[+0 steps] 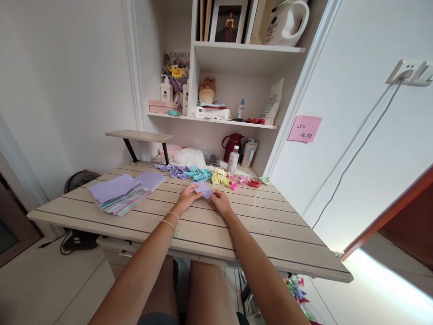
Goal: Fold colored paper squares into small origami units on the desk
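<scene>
A small folded sheet of purple paper (202,188) is held between my two hands, just above the middle of the wooden table. My left hand (188,198) pinches its left edge, fingers closed. On the opposite side, the fingers of my right hand (220,201) grip the right corner. Beyond the paper runs a row of folded paper pieces: purple ones (179,171), blue ones (198,174), yellow ones (220,177), pink ones (243,179) and a red one (254,183). How the sheet is folded underneath is hidden by my fingers.
At left lies a fanned stack of coloured paper (125,198) beside a purple pad (151,180). A bottle (233,160), a red jug (232,146) and a tumbler (249,152) stand at the back. A small raised shelf (138,135) sits at the back left.
</scene>
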